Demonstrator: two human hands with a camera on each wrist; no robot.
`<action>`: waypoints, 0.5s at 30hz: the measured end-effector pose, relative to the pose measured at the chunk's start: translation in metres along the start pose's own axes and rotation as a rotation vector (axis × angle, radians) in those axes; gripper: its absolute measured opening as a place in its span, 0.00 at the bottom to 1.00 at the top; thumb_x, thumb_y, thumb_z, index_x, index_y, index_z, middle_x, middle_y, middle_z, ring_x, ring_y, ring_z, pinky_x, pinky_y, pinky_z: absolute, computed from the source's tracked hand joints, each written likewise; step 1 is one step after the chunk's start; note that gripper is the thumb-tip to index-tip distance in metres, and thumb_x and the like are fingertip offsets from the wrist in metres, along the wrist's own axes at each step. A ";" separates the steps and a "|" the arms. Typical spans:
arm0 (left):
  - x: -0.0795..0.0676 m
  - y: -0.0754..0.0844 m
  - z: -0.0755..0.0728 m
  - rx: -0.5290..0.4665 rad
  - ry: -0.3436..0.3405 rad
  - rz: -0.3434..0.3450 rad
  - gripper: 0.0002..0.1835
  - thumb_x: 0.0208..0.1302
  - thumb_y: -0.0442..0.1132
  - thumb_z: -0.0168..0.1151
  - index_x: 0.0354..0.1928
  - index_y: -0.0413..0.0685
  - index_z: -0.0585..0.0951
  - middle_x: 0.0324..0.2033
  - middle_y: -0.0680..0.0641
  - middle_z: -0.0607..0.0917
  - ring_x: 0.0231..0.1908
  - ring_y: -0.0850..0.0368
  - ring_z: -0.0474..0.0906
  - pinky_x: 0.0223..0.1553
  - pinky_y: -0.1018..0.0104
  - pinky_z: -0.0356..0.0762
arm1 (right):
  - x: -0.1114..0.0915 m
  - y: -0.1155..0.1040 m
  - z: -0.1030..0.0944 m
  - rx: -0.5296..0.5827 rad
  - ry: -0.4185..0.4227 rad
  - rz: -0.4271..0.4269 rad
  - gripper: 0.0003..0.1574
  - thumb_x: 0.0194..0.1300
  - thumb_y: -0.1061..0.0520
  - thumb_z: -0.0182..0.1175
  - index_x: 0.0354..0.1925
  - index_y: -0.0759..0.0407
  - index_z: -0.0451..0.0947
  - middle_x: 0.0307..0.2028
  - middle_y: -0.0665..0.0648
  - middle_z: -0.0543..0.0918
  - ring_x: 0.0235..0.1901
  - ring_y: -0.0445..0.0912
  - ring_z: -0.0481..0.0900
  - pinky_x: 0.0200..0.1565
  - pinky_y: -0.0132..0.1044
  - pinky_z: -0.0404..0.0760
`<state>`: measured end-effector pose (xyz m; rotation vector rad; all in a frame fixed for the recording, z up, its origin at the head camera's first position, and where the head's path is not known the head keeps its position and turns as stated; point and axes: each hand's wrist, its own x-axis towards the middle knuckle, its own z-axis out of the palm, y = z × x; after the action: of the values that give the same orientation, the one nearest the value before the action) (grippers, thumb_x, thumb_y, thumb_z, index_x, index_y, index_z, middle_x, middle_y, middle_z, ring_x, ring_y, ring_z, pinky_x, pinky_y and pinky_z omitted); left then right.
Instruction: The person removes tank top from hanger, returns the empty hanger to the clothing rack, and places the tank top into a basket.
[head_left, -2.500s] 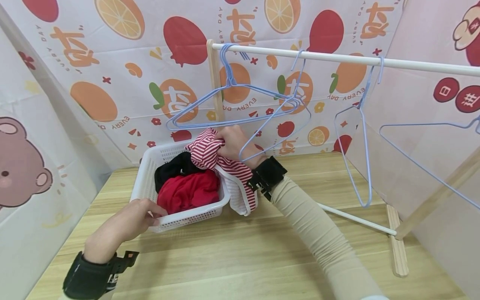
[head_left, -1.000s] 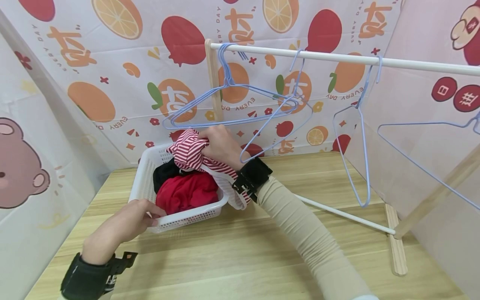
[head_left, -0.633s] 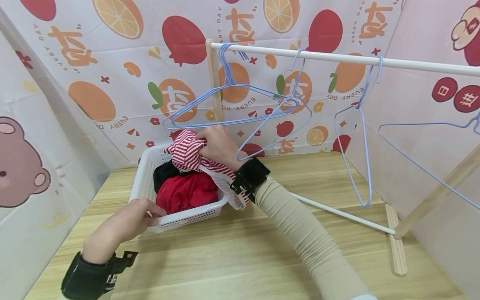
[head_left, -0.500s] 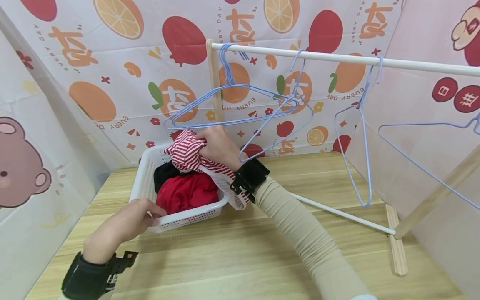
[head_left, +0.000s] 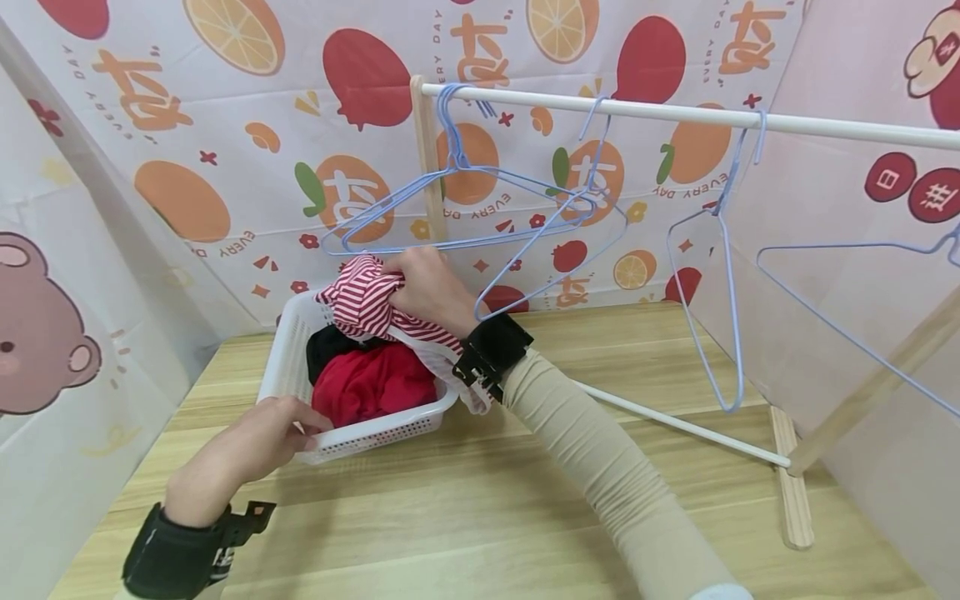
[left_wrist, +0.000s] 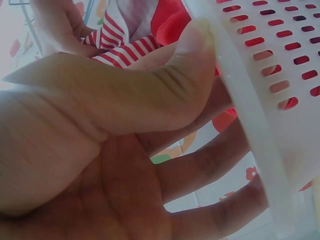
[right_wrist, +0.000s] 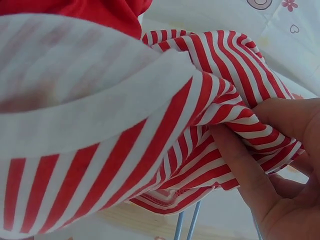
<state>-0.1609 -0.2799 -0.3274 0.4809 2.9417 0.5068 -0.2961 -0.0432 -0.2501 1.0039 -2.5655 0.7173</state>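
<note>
My left hand point(head_left: 266, 437) pinches the near rim of a white perforated plastic basket point(head_left: 397, 432); in the left wrist view the thumb point(left_wrist: 195, 45) lies over the rim with fingers inside. A red-and-white striped garment point(head_left: 360, 296) is bunched in my right hand point(head_left: 427, 287) above the basket's back right corner. Its white-edged part drapes over the right rim, partly behind my wrist. The right wrist view shows thumb and fingers pinching the striped cloth point(right_wrist: 230, 60). A red garment point(head_left: 375, 383) and a black one point(head_left: 326, 346) lie in the basket.
Blue hangers point(head_left: 457, 167) hang bunched on a white rail point(head_left: 675, 112) just above my right hand. One angled hanger point(head_left: 525, 267) overlaps my right forearm. More hangers point(head_left: 731, 317) hang further right. The rack's wooden foot point(head_left: 791, 479) stands on the wooden table point(head_left: 487, 517).
My right hand has moved left with the striped garment, bringing it further over the basket. The left hand stays on the rim.
</note>
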 end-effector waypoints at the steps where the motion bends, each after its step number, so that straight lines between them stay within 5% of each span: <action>1: 0.000 0.000 0.000 0.000 0.001 0.001 0.12 0.54 0.24 0.74 0.40 0.41 0.91 0.34 0.44 0.87 0.37 0.49 0.77 0.36 0.55 0.82 | 0.001 0.000 0.000 0.003 0.000 0.002 0.21 0.63 0.65 0.63 0.53 0.53 0.89 0.46 0.51 0.90 0.39 0.41 0.75 0.41 0.27 0.72; 8: 0.000 0.000 0.002 0.005 0.010 0.018 0.12 0.53 0.24 0.74 0.40 0.41 0.91 0.33 0.45 0.87 0.36 0.50 0.77 0.35 0.56 0.83 | 0.003 -0.005 0.000 0.014 0.012 -0.001 0.22 0.64 0.64 0.64 0.56 0.54 0.87 0.50 0.53 0.90 0.43 0.41 0.81 0.45 0.27 0.78; 15: -0.001 0.000 0.001 -0.005 0.010 0.011 0.12 0.53 0.24 0.75 0.40 0.41 0.91 0.33 0.44 0.87 0.36 0.50 0.77 0.36 0.56 0.83 | 0.008 -0.009 0.000 -0.014 0.031 -0.025 0.19 0.63 0.63 0.64 0.51 0.52 0.89 0.41 0.51 0.91 0.35 0.39 0.74 0.35 0.25 0.69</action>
<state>-0.1597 -0.2797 -0.3278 0.4955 2.9479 0.5183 -0.2955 -0.0537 -0.2435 1.0111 -2.5229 0.7025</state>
